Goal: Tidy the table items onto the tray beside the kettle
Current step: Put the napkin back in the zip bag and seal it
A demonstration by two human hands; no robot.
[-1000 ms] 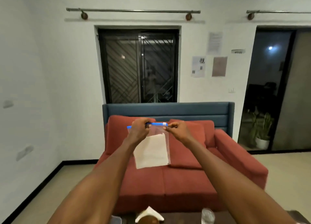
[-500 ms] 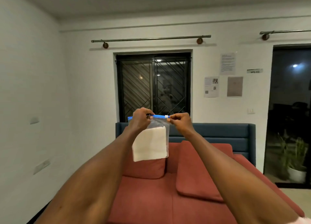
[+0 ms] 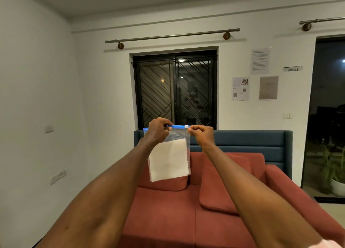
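1. A white-walled room lies ahead: a red sofa (image 3: 205, 201) with a blue back sits low and far, under a dark barred window (image 3: 175, 91). No bench, tray or kettle is in view.
2. The zip bag (image 3: 173, 150), clear with a blue seal strip, hangs in mid-air in front of the sofa, a white folded paper (image 3: 168, 160) inside it.
3. The left hand (image 3: 157, 130) pinches the strip near its left end, fingers curled round the top edge.
4. The right hand (image 3: 201, 134) pinches the right corner, just beside the white slider (image 3: 186, 126).
5. The step in hand looks like closing the seal. To do it well, keep the strip taut and level between both hands, so the slider runs without snagging.
6. Check the seal right across before lowering the bag, as a gap could let the paper slip out.
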